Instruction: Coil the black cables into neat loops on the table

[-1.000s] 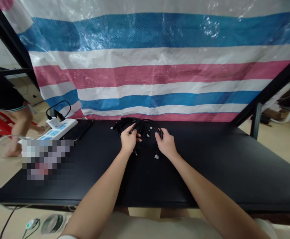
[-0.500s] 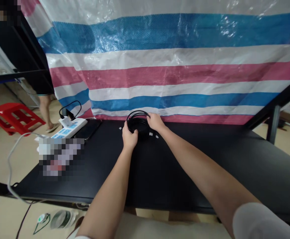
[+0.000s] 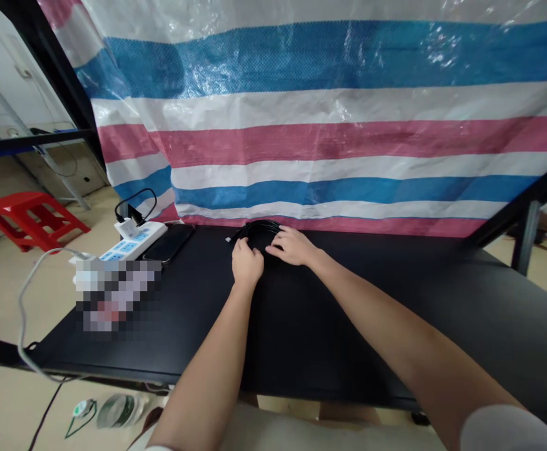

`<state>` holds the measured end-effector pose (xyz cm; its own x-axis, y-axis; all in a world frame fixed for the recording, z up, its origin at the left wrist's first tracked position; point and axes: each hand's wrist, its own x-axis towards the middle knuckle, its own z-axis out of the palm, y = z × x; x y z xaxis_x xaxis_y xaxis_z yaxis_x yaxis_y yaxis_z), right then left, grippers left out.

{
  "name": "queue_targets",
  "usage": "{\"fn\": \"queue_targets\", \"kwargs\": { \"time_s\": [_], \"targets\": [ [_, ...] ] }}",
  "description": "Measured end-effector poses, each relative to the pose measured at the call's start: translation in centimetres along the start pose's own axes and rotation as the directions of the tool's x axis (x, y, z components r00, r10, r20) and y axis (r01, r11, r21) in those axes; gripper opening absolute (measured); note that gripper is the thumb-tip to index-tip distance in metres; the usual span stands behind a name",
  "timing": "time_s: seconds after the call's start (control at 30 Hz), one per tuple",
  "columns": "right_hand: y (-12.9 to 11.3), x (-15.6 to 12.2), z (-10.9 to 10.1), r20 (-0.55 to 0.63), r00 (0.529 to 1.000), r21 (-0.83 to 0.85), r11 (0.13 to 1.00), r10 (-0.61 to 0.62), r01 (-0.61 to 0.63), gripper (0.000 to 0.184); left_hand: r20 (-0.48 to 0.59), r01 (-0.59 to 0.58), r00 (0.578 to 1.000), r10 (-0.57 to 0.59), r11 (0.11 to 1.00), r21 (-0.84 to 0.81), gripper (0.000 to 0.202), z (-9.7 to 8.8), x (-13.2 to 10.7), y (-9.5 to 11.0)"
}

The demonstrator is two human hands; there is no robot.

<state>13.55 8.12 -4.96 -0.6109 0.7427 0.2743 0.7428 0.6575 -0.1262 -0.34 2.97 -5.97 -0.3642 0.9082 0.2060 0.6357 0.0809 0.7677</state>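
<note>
As your left hand [image 3: 248, 263] and right hand [image 3: 295, 245] sit at its two sides, the black cable coil [image 3: 264, 225] lies at the back of the desk [image 3: 311, 326].
Your fingers bend by the loops, but I can't tell if they grip. Springy loops could pop open if nothing holds them, or a snagged plug [image 3: 228, 239] could tug them. You have two hands, one coil, one plug showing, one phone [image 3: 174, 242] and one power strip [image 3: 137, 242].
</note>
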Motion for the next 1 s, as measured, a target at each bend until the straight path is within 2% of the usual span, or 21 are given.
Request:
{"fn": "queue_targets", "kwargs": {
  "time_s": [0.1, 0.2, 0.3, 0.4, 0.53, 0.7, 0.83, 1.0],
  "targets": [
    [-0.6, -1.8, 0.3, 0.024, 1.0, 0.025, 1.0, 0.015, -0.016, 0.033, -0.03, 0.074, 0.997, -0.076, 0.995, -0.059, 0.031, -0.8, 0.1, 0.3],
    [-0.6, -3.5, 0.3, 0.006, 0.998, 0.068, 0.996, 0.062, -0.063, 0.033, -0.122, 0.087, 0.988, -0.099, 0.991, -0.097, 0.026, -1.2, 0.1, 0.5],
    [0.2, -5.4, -0.1, -0.032, 0.993, 0.1, 0.988, 0.117, -0.113, 0.029, -0.178, 0.086, 0.978, -0.104, 0.991, -0.106, 0.022, -1.3, 0.0, 0.5],
    [1.9, -7.9, -0.5, -0.089, 0.979, 0.122, 0.978, 0.181, -0.169, 0.024, -0.161, 0.085, 0.982, -0.1, 0.992, -0.096, 0.02, -1.3, 0.0, 0.5],
    [4.9, -10.8, -1.1, -0.197, 0.931, 0.148, 0.948, 0.306, -0.281, 0.027, -0.137, 0.086, 0.986, -0.094, 0.994, -0.062, 0.016, -1.2, -0.2, 0.6],
    [8.5, -13.1, -1.7, -0.264, 0.858, 0.187, 0.896, 0.44, -0.402, 0.026, -0.11, 0.097, 0.989, -0.097, 0.995, -0.009, 0.016, -1.2, -0.4, 0.8],
    [9.8, -14.0, -1.9, -0.319, 0.794, 0.199, 0.856, 0.518, -0.478, 0.021, -0.088, 0.104, 0.991, -0.103, 0.995, 0.01, 0.016, -1.2, -0.5, 1.0],
    [10.2, -14.5, -2.0, -0.37, 0.74, 0.222, 0.827, 0.561, -0.516, 0.012, -0.115, 0.066, 0.991, -0.064, 0.998, 0.009, 0.012, -1.0, -0.3, 0.9]
  ]
}}
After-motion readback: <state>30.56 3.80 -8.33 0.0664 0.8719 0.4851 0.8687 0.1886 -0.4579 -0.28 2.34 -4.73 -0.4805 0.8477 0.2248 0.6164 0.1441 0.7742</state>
